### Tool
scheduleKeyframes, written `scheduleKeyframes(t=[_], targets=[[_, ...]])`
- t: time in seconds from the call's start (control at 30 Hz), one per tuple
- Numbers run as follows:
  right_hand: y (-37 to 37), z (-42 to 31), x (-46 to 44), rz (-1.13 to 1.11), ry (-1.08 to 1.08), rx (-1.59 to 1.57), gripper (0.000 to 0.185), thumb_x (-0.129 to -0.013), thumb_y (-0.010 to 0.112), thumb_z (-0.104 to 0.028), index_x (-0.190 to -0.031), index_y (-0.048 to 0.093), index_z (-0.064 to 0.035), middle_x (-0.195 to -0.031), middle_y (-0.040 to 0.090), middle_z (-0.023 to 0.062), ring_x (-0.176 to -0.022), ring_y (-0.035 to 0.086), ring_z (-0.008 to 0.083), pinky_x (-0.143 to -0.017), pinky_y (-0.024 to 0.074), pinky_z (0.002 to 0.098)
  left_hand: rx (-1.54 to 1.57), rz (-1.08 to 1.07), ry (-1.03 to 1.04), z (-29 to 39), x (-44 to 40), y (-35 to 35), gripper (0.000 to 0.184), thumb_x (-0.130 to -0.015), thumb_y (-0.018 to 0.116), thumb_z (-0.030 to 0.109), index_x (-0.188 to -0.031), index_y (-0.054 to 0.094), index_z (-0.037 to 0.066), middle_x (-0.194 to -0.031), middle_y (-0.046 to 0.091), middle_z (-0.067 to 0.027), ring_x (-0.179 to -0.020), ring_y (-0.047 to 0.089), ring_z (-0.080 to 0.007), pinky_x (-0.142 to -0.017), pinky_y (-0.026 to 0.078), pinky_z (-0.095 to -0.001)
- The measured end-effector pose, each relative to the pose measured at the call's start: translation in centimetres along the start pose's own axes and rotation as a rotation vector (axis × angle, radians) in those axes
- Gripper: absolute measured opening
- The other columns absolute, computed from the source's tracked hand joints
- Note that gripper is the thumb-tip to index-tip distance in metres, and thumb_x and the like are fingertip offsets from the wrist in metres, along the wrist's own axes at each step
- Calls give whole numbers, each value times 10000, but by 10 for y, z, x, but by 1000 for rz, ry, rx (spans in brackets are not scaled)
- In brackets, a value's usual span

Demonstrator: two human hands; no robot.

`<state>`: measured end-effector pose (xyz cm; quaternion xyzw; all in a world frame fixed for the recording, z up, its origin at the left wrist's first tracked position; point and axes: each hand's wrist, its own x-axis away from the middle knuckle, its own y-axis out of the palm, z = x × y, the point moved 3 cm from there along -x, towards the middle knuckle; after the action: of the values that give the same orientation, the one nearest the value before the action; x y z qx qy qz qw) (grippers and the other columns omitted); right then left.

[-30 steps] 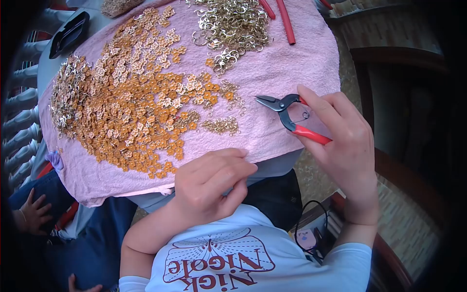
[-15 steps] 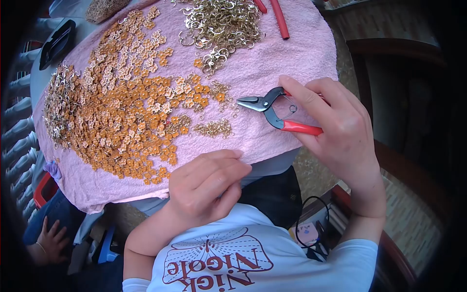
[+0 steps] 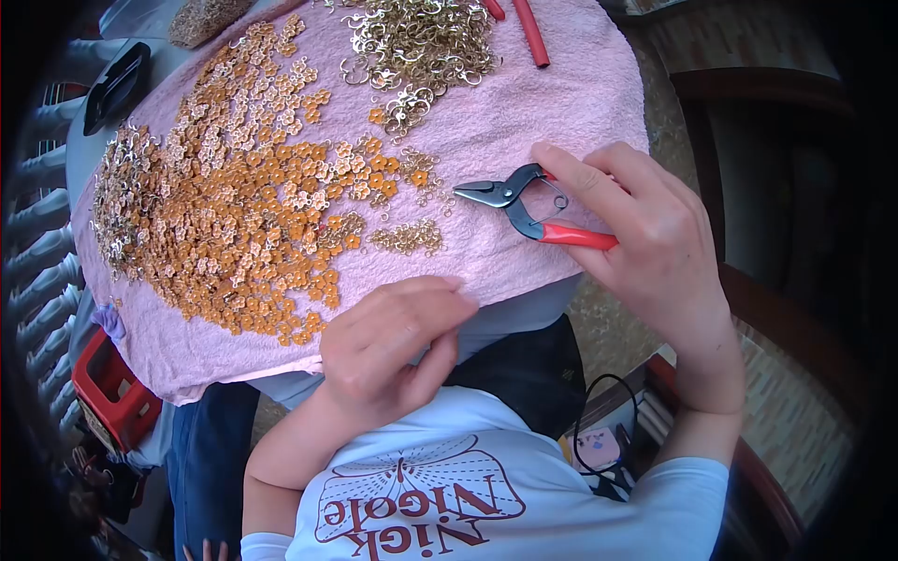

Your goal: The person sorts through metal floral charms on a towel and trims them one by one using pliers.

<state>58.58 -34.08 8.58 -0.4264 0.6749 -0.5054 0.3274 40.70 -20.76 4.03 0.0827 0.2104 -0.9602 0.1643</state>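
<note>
My right hand [image 3: 645, 224] is wrapped round the red handles of a pair of pliers [image 3: 514, 198]. Their dark jaws point left, just above the pink towel [image 3: 561, 112]. Near the towel's front edge, my left hand [image 3: 398, 337] has its thumb and fingers pressed together; anything between the fingertips is too small to make out. Small rings [image 3: 408, 237] lie in a heap beyond my left hand. A broad pile of orange flower pieces [image 3: 243, 215] covers the towel's left side. Curved metal hooks [image 3: 416, 42] are heaped at the back.
Red tubes [image 3: 532, 33] lie at the back of the towel. A black tray [image 3: 117, 86] stands at the far left, near white balusters [image 3: 42, 248]. A red stool [image 3: 114, 393] and another person's leg [image 3: 213, 458] are at lower left.
The pliers and my right hand have shifted left over the towel. The other person's hand at lower left has moved away from its earlier place, and the red stool shows more fully.
</note>
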Motion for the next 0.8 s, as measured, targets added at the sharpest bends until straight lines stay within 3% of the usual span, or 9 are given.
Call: scheduleKeyframes(t=[0.07, 0.2, 0.37, 0.8], targets=[[-1, -3, 3, 6, -1, -16, 555, -690, 824, -77, -1234, 714, -82, -933, 621, 46, -720, 553, 167, -646, 464, 284, -4, 18, -3, 4, -2, -2, 274, -774, 678, -105, -1030, 717, -16, -985, 743, -128, -924, 735, -257, -796, 585, -288], [0, -20, 19, -14, 223, -311, 581, -697, 826, -39, -1264, 704, -79, -927, 628, 41, -701, 524, 138, -627, 434, 263, 600, 381, -602, 8, -3, -6, 226, -867, 681, -104, -1085, 693, -44, -1025, 745, -167, -912, 743, -210, -792, 594, -244], [21, -47, 34, 4, 261, -603, 604, -709, 830, -12, -1293, 690, -78, -933, 639, 41, -704, 499, 113, -618, 406, 243, 658, 411, -567, 3, -1, -17, 220, -906, 692, -72, -1124, 666, -69, -1027, 740, -186, -905, 740, -176, -795, 595, -210], [36, -73, 36, 88, 278, -716, 575, -765, 834, -42, -1316, 670, -66, -956, 649, 50, -688, 495, 105, -621, 411, 227, 434, 476, -401, 6, 12, -24, 212, -891, 705, -76, -1102, 709, -60, -1031, 755, -149, -876, 726, -140, -756, 573, -181]])
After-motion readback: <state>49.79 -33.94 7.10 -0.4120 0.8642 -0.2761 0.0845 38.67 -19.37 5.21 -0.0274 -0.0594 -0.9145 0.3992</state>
